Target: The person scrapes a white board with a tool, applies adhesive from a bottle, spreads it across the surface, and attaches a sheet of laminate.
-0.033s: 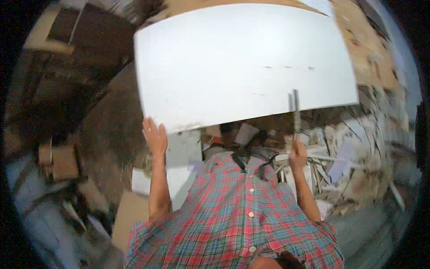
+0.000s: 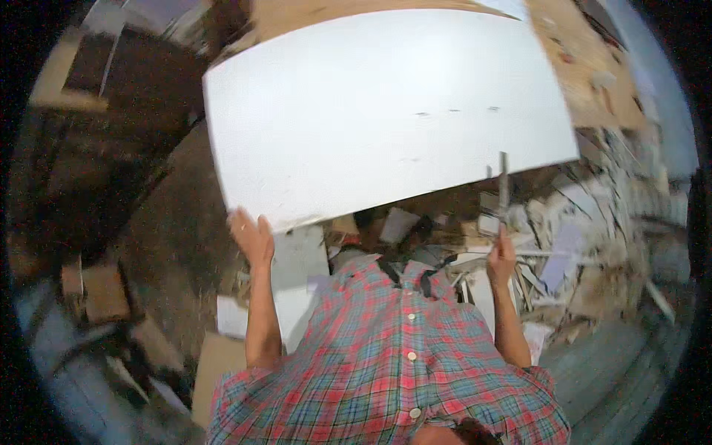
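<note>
A large white rectangular board [image 2: 371,111] spans the upper middle, lying on a wooden table [image 2: 593,89], its near edge overhanging. My left hand [image 2: 254,241] is at the board's near left corner, fingers along the side edge and thumb at the front edge, gripping it. My right hand [image 2: 502,263] is closed round the lower end of a long narrow grey strip [image 2: 503,189], ruler-like, pointing up and away from me. The strip's upper end overlaps the board's near edge; I cannot tell whether they touch. A few short dark marks show on the board.
Scrap strips and broken offcuts [image 2: 541,278] heap up at the right below the table. Cardboard boxes [image 2: 104,291] stand at the left on a dark floor [image 2: 167,252]. A pale panel [image 2: 300,256] and a brown sheet [image 2: 219,363] lie beside my left arm.
The board has shifted left, its left end swinging slightly toward me along with my left hand. My right hand and the strip have moved a little right and nearer me.
</note>
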Demonstrator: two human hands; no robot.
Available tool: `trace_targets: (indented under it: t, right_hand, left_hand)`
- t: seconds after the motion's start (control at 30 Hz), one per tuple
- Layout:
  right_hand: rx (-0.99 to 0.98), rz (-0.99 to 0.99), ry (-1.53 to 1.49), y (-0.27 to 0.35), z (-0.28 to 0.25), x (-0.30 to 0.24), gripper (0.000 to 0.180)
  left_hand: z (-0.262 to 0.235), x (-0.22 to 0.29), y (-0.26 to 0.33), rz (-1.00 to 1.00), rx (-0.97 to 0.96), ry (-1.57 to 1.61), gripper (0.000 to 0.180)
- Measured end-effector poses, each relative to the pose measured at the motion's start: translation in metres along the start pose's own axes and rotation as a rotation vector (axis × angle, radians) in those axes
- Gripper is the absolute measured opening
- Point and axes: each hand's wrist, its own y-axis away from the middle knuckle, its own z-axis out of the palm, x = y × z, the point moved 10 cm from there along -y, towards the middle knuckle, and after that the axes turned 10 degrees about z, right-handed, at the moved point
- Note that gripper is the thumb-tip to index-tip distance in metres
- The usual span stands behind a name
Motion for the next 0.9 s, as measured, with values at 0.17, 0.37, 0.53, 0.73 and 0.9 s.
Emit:
trace_targets:
  t: [0.17,0.37,0.53,0.73,0.9]
  right_hand:
    - [0.566,0.431,0.127,0.060,-0.155,0.130,0.041]
    - [0.657,0.658,0.042,0.148,-0.094,0.179,0.042]
    - [0.085,0.539,-0.082,0.094,-0.051,0.144,0.043]
    - [-0.119,-0.294,-0.045,-0.056,-0.072,0.077,0.042]
    - [-0.198,-0.476,-0.105,-0.123,-0.079,0.060,0.044]
  left_hand:
    - [0.032,0.132,0.021,0.233,-0.035,0.085,0.073]
    - [0.036,0.337,0.059,0.762,-0.278,0.627,0.052]
    - [0.007,0.309,0.065,0.212,-0.017,0.789,0.028]
    - [-0.007,0.144,0.117,-0.465,0.510,0.432,0.028]
    - [-0.015,0.145,0.094,-0.044,0.397,0.121,0.028]
